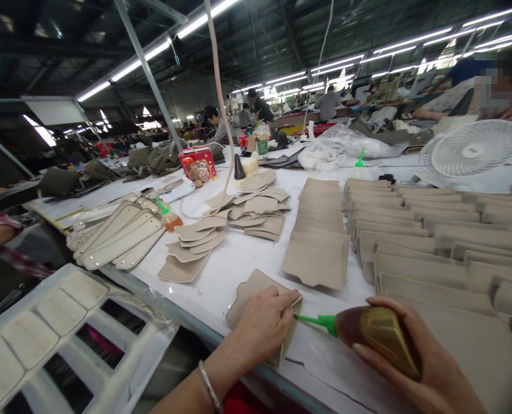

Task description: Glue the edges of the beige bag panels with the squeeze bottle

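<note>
In my right hand [411, 351] is a squeeze bottle [370, 333] of amber-brown liquid, apparently glue, lying tilted with its green nozzle pointing left. The nozzle tip is at the edge of a beige panel [251, 293] near the table's front edge. My left hand [264, 322] grips this panel, with its fingers bent over the right side, where a folded or raised flap shows. The thumb is hidden. Beyond the panel lie an overlapping row of beige panels [316, 253] and a loose pile of curved beige pieces [191, 253].
Long rows of folded beige panels [428, 270] fill the right side. At left are pale straps [122, 236], another green-tipped bottle [169, 218] and a white slotted rack [66, 339]. A white fan [471, 150], red box [199, 164] and hanging hose [221, 86] stand farther off. Other people work behind.
</note>
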Demonstrator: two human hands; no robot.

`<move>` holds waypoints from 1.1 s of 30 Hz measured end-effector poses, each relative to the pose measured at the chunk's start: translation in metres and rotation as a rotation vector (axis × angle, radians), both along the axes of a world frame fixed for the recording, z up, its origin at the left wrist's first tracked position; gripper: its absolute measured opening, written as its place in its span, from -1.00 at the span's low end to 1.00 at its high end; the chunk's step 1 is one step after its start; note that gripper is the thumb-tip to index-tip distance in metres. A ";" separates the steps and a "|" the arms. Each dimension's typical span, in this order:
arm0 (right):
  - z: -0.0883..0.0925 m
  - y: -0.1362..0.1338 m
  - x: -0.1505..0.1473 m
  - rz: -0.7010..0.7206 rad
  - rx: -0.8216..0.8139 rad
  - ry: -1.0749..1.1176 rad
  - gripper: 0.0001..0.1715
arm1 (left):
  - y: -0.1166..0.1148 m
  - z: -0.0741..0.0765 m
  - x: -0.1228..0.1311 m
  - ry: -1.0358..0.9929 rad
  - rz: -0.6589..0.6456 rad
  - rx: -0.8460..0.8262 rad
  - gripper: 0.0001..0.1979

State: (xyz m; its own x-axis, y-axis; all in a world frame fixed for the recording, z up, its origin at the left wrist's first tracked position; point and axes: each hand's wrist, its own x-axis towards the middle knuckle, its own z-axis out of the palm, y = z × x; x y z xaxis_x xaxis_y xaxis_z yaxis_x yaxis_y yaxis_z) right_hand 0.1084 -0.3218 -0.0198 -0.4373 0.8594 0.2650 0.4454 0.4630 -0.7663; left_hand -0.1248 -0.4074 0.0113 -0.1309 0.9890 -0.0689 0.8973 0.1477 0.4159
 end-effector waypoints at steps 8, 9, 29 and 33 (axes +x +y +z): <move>0.008 0.009 -0.003 -0.066 0.088 -0.011 -0.33 | 0.002 -0.001 0.000 -0.020 0.006 -0.011 -0.55; 0.008 0.009 -0.003 -0.070 0.102 -0.006 -0.33 | 0.002 0.000 -0.001 -0.026 0.007 -0.011 -0.55; 0.000 0.001 0.004 0.049 -0.010 0.003 -0.37 | 0.001 0.000 0.000 -0.018 0.015 -0.024 -0.53; 0.000 -0.012 -0.002 0.020 -0.057 0.037 -0.35 | 0.001 -0.001 0.000 -0.033 0.008 -0.021 -0.53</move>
